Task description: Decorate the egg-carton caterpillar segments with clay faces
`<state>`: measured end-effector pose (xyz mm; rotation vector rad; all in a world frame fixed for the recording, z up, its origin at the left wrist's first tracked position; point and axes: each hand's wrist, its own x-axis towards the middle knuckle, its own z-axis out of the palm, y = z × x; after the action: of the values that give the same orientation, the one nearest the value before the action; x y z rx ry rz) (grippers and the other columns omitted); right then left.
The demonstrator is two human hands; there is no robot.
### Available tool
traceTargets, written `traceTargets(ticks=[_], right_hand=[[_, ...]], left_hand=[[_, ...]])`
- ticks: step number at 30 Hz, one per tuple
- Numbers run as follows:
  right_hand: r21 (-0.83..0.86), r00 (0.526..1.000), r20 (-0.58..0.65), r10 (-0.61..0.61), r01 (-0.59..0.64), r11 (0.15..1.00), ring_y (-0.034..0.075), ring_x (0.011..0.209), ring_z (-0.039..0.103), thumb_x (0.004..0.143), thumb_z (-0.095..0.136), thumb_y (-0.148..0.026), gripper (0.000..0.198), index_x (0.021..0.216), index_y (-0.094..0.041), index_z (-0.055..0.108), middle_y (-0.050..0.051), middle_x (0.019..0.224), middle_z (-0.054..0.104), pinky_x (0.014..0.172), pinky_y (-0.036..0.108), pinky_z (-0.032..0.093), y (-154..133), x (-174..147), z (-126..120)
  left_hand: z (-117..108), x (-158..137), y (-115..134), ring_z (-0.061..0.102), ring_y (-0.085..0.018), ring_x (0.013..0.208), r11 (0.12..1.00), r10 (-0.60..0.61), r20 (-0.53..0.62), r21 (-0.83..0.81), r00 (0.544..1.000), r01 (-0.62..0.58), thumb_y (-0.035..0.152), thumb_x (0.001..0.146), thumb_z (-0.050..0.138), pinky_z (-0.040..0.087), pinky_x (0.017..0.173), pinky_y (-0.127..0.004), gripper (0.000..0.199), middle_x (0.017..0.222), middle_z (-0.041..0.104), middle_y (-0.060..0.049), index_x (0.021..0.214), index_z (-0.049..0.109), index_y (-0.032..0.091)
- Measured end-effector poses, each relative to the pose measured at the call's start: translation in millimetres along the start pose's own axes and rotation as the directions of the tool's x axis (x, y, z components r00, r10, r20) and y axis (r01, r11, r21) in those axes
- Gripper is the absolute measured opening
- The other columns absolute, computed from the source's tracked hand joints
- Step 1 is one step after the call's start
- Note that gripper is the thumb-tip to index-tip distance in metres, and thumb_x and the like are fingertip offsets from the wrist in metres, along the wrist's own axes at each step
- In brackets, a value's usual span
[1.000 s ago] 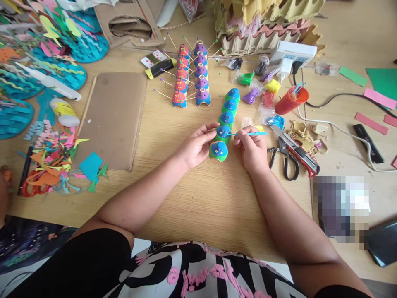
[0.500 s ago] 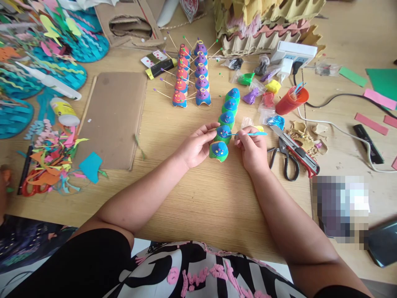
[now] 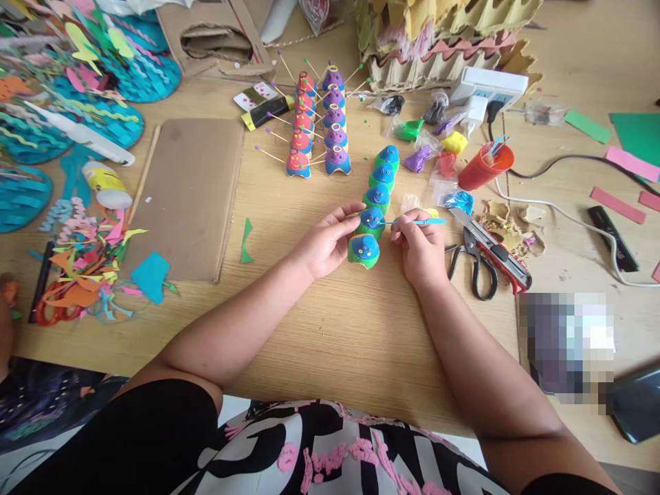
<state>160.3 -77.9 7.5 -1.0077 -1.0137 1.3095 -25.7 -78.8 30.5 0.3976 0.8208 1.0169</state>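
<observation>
A row of egg-carton cups (image 3: 378, 197), covered in blue and green clay with small faces, runs away from me on the table. My left hand (image 3: 330, 240) pinches its side near the second-closest cup (image 3: 371, 218). Between the thumb and fingers of my right hand (image 3: 419, 249) is a thin blue clay tool (image 3: 430, 221). The tool's tip touches, or nearly touches, the face on that same cup. The nearest cup (image 3: 364, 251) has a smile and yellow dots. Black-handled scissors (image 3: 477, 265) and a red utility knife (image 3: 498, 253) lie right of my right hand.
Red and purple carton rows (image 3: 337, 159) with cotton-bud feelers stand behind my left hand. Bags of coloured clay (image 3: 417, 159), an orange cup (image 3: 485, 168) and a power strip (image 3: 487, 86) are at back right. Cardboard (image 3: 188, 199), paper scraps (image 3: 77, 275) and a green scrap (image 3: 247, 242) lie left.
The green paper scrap has shifted right, from the cardboard's edge onto the bare table, and lies flat. Both hands, the clay tool and the carton row stay almost in place.
</observation>
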Motion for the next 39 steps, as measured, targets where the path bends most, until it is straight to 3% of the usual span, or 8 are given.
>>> traceTargets(ticks=[5, 15, 39], right_hand=[[-0.014, 1.0, 0.0, -0.002, 0.002, 1.0, 0.011, 0.063, 0.048, 0.08, 0.089, -0.067, 0.054, 0.069, -0.024, 0.06, -0.005, 0.063, 0.057, 0.066, 0.028, 0.041, -1.6, -0.3, 1.3], [-0.032, 1.0, -0.009, 0.0, 0.0, 0.999, 0.012, 0.063, 0.048, 0.081, 0.088, -0.066, 0.052, 0.07, -0.024, 0.058, -0.005, 0.063, 0.057, 0.065, 0.029, 0.04, -0.1, 0.6, 1.1], [-0.019, 1.0, -0.01, 0.004, -0.004, 1.0, 0.011, 0.062, 0.049, 0.077, 0.09, -0.071, 0.058, 0.069, -0.024, 0.056, -0.005, 0.062, 0.055, 0.063, 0.028, 0.04, -3.4, -0.9, 2.9]], left_hand=[[1.5, -0.7, 0.6, 0.078, -0.011, 0.077, 1.0, -0.003, -0.012, -0.008, 1.0, 0.003, 0.004, 0.102, 0.062, 0.061, 0.067, -0.023, 0.017, 0.095, 0.082, 0.0, 0.109, 0.07, 0.017], [-1.3, 0.0, -0.5, 0.077, -0.013, 0.081, 1.0, 0.005, 0.007, 0.002, 1.0, -0.005, 0.01, 0.097, 0.074, 0.06, 0.071, -0.025, 0.016, 0.098, 0.081, 0.0, 0.109, 0.072, 0.019], [-0.8, -0.2, -1.2, 0.078, -0.013, 0.081, 1.0, 0.008, -0.005, 0.002, 1.0, -0.008, 0.008, 0.097, 0.074, 0.06, 0.07, -0.025, 0.016, 0.098, 0.082, -0.001, 0.109, 0.072, 0.019]])
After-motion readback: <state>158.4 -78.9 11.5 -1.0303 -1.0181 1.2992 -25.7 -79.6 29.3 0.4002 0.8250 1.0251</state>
